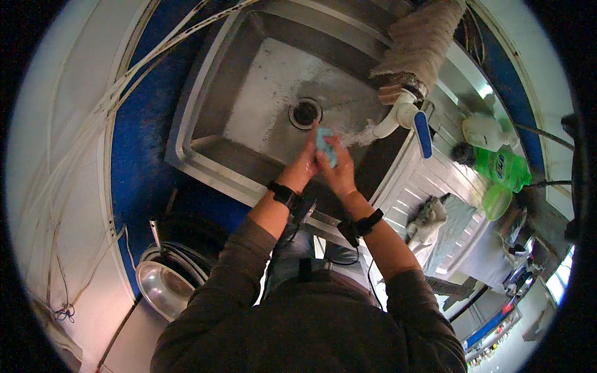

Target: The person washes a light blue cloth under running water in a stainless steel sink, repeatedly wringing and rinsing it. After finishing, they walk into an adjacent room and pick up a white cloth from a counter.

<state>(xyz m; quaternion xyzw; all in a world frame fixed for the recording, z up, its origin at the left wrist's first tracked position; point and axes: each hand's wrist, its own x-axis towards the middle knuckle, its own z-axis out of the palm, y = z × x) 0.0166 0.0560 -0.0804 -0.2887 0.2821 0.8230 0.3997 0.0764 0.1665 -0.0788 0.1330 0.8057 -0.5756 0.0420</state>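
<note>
Over the stainless steel sink [261,112], just below its round drain [305,113], my two hands are close together around a light blue bar or sponge [325,145]. My right hand [339,168] has its fingers curled on the blue piece. My left hand [305,161] lies against its left side; whether it also grips the piece is blurred. Water [359,136] runs from the white faucet spout [386,127], right of my hands. The faucet's blue lever [423,134] points down in the picture. Both wrists wear black bands.
Right of the sink, a ribbed drainboard [410,179] holds cloths [429,224], a green bottle [501,168], a white jug [482,132], a green bowl [497,201] and a dark scrubber [461,153]. A cloth-wrapped pipe [424,42] stands behind the faucet. Metal bowls [163,289] sit at lower left.
</note>
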